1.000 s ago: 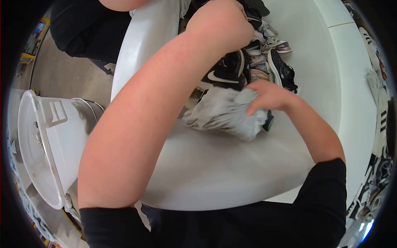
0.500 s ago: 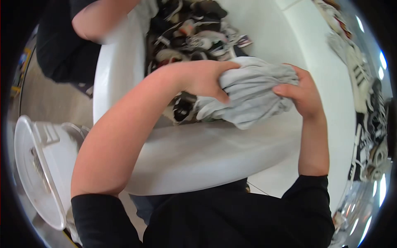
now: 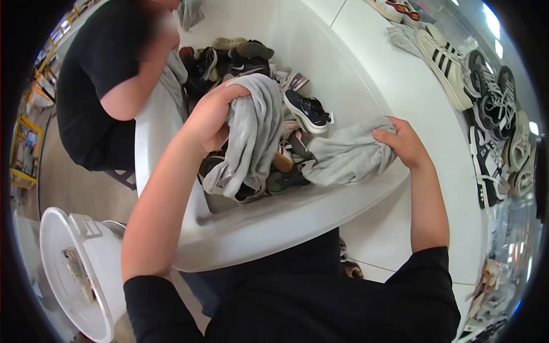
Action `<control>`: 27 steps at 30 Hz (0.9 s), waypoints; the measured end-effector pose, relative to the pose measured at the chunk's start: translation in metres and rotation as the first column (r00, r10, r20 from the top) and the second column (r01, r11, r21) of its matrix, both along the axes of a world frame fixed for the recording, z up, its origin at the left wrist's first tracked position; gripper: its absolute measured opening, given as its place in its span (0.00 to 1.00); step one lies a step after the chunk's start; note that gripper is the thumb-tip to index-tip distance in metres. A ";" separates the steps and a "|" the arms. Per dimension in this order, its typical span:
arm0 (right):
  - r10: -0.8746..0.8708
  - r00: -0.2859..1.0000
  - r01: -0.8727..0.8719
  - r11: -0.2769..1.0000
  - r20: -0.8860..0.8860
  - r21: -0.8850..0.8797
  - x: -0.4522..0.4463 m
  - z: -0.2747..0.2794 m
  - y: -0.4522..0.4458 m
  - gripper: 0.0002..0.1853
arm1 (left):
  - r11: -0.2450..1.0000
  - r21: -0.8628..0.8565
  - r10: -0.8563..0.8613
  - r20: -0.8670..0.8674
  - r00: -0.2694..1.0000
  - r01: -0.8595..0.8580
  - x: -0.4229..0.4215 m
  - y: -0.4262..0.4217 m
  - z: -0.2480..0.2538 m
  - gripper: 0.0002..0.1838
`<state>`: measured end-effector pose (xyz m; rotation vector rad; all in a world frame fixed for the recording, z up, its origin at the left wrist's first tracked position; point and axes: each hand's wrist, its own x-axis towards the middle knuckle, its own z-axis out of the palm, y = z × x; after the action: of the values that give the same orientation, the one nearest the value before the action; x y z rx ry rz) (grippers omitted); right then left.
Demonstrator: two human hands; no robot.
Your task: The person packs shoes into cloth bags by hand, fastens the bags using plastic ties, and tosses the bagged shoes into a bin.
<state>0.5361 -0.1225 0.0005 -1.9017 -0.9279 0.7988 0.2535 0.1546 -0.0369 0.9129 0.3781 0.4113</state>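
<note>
gray cloth is held bunched in the left hand above piled shoes in a white tub. a second gray cloth is pinched by the right hand near the tub's rim, beside a black sneaker.

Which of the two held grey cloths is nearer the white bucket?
The cloth in the left hand; the other cloth, in the right hand, is farther from the bucket.

Left grip, right grip on grey cloth, shoes in tub
</note>
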 end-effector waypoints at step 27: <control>0.182 0.952 -0.284 0.828 0.247 0.483 -0.164 -0.021 -0.033 0.30 | 0.992 0.104 0.087 -0.077 0.993 -0.078 -0.028 -0.120 0.128 0.06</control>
<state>0.3721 -0.1556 -0.0204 -1.4198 -1.3634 0.4405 0.2258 0.0342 0.0910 1.0166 0.4745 0.4732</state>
